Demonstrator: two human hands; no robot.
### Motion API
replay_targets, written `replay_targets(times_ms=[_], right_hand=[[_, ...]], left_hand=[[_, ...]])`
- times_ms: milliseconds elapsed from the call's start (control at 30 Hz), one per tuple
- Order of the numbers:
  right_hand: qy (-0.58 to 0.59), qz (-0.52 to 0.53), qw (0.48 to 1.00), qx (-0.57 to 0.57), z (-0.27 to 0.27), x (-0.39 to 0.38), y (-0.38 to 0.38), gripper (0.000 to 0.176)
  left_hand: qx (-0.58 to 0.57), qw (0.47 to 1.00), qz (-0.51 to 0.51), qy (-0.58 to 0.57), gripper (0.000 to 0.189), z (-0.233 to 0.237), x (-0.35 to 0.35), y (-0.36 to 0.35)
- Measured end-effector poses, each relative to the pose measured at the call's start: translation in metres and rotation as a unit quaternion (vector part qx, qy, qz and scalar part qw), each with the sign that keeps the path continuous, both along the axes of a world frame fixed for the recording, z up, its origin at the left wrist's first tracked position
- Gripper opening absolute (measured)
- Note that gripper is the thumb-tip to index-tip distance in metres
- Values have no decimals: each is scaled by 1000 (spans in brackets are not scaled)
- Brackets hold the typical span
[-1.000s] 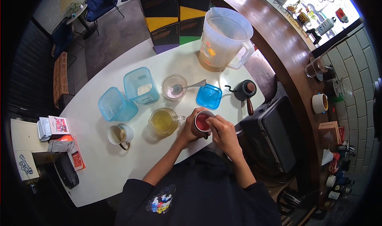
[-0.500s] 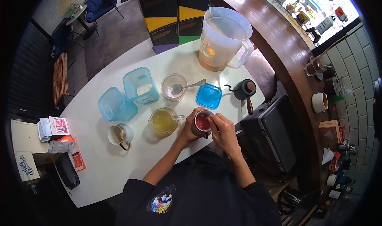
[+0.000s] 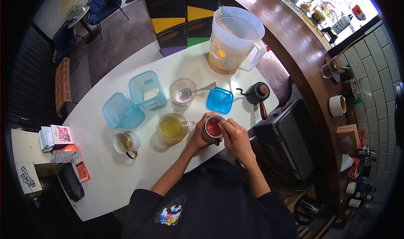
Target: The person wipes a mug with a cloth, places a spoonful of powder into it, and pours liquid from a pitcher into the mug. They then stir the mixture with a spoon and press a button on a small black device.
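My left hand [image 3: 199, 136] is wrapped round the side of a dark mug [image 3: 213, 128] with red liquid inside. Over the mug's right rim, my right hand [image 3: 237, 139] has its fingers pinched together; whatever they hold is hidden. Left of the mug stands a glass jug [image 3: 171, 128] of yellowish liquid, its handle towards my left hand. Beyond the hands lie a blue square lid [image 3: 219, 101] and a clear bowl [image 3: 175, 96] with a metal spoon [image 3: 203, 88] resting in it.
Two blue plastic containers [image 3: 122, 114] and a white cup [image 3: 133, 141] stand to the left. At the back is a large plastic pitcher [image 3: 229, 45], with a small dark kettle [image 3: 255, 95] on the right. A black case [image 3: 286, 140] sits beside the white table [image 3: 101, 176].
The whole view has shifted slightly. Both hands stay at the mug, with the right fingers still pinched over its rim.
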State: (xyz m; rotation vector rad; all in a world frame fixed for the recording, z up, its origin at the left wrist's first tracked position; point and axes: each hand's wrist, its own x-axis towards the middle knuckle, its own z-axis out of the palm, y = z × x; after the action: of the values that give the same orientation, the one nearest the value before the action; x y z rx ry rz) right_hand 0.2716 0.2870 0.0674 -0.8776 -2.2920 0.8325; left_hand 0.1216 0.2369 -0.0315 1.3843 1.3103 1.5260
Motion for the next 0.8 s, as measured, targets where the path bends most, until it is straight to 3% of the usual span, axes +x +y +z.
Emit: replay_targets(times_ms=[233, 300, 400, 700, 800], right_hand=[[-1, 45, 999, -12, 8, 10, -3, 10], [-50, -4, 999, -11, 13, 12, -1, 10], [-21, -26, 999, -1, 4, 9, 3, 10], [-17, 45, 999, -20, 3, 3, -4, 9], [-39, 16, 999, -14, 10, 8, -4, 8]], left_hand=[[-62, 997, -12, -33, 82, 0, 0, -1], [-60, 998, -12, -36, 82, 1, 0, -2], [-45, 999, -8, -27, 82, 1, 1, -1], [-26, 1000, 5, -5, 80, -1, 1, 0], [-41, 999, -5, -24, 81, -3, 0, -1]])
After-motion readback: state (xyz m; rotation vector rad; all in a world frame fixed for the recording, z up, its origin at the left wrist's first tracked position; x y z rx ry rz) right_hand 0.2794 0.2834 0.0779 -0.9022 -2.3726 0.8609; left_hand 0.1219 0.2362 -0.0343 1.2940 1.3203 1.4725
